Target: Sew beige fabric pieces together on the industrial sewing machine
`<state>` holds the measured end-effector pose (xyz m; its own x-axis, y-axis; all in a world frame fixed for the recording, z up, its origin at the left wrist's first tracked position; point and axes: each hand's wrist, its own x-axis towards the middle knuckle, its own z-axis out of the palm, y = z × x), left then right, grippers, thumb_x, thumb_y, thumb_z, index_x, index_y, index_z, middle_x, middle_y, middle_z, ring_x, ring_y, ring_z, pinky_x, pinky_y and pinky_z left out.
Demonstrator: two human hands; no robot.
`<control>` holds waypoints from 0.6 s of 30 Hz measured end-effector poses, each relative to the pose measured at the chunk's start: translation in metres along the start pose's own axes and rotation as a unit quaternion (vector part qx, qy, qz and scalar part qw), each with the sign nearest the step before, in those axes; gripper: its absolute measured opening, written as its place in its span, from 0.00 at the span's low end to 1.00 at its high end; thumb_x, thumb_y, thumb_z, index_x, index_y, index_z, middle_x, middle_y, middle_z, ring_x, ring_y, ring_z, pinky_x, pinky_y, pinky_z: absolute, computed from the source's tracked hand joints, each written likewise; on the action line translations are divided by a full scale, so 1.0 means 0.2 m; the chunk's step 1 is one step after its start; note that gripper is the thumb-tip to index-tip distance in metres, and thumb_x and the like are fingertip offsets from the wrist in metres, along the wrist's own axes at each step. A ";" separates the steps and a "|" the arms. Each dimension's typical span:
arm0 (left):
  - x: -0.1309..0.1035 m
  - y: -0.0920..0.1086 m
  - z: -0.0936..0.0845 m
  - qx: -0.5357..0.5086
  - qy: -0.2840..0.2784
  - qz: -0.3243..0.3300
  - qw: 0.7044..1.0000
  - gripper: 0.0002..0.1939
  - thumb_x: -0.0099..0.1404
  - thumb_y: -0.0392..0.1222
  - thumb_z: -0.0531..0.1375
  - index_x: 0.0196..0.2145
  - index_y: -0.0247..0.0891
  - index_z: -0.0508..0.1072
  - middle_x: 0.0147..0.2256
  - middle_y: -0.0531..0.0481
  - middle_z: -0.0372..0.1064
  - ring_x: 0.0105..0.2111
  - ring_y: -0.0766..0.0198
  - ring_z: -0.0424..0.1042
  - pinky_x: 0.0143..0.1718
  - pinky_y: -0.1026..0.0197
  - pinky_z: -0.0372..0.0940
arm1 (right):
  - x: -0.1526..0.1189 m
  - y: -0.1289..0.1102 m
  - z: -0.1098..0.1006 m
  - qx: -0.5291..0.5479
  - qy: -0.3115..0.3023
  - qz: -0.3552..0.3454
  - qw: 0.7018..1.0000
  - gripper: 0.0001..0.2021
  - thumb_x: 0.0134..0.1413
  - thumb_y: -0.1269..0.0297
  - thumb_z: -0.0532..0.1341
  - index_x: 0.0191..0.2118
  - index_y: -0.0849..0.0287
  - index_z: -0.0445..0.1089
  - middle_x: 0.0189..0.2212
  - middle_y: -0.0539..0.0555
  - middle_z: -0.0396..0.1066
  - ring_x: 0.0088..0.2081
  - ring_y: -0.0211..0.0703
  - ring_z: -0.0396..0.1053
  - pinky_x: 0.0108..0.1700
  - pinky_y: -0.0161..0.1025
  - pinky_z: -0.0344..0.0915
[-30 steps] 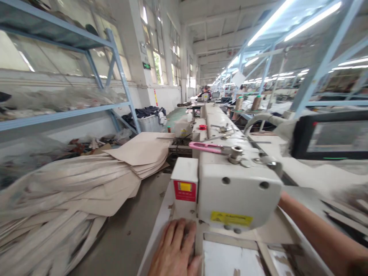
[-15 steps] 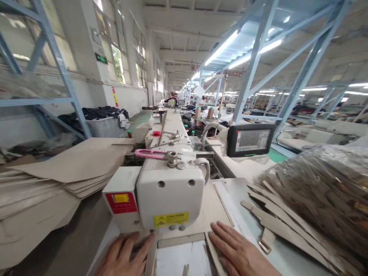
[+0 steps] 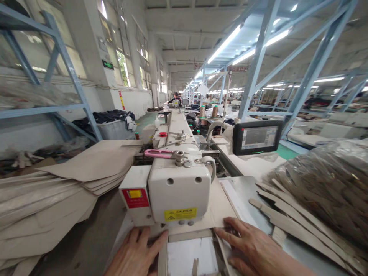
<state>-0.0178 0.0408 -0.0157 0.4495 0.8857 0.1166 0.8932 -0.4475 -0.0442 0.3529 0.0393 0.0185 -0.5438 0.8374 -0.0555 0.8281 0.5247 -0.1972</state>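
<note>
Nearest the camera, the left hand (image 3: 136, 255) lies palm down and flat on the white machine table (image 3: 126, 230), fingers together and stretched forward, thumb angled inward toward the front of the sewing machine head (image 3: 179, 191); it grips nothing and only presses on the surface. The right hand (image 3: 253, 249) also lies palm down with the fingers spread, fingertips resting on the edge of a beige fabric piece (image 3: 220, 209) that lies flat on the bed just right of the machine head; it is open and closed around nothing, the forearm running off toward the lower right. Between the two hands sits a pale rectangular plate (image 3: 191, 255) in the table. To the right, long beige strips (image 3: 290, 224) fan out on the table beside a clear bag of bundled pieces (image 3: 324, 188). On top of the machine head lie pink thread snips (image 3: 158, 153). To the left, stacks of large beige cut panels (image 3: 89, 165) spread over a lower surface. Behind the machine a control screen (image 3: 257, 137) stands on an arm, with thread cones (image 3: 208, 111) farther back and blue steel racking (image 3: 71, 80) along the window wall
</note>
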 end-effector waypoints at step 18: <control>-0.03 -0.01 0.01 0.019 0.136 0.139 0.981 0.32 0.64 0.45 0.62 0.64 0.34 0.65 0.60 0.40 0.70 0.58 0.55 0.72 0.57 0.62 0.68 | 0.08 0.06 0.12 0.076 0.048 -0.109 0.990 0.41 0.60 0.37 0.62 0.68 0.62 0.63 0.67 0.67 0.59 0.67 0.66 0.58 0.67 0.61 0.59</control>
<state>-0.0219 0.0353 -0.0184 0.6595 0.6621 0.3560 0.7394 -0.6568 -0.1482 0.3506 0.0561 -0.0084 -0.6854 0.7217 0.0966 0.6587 0.6711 -0.3402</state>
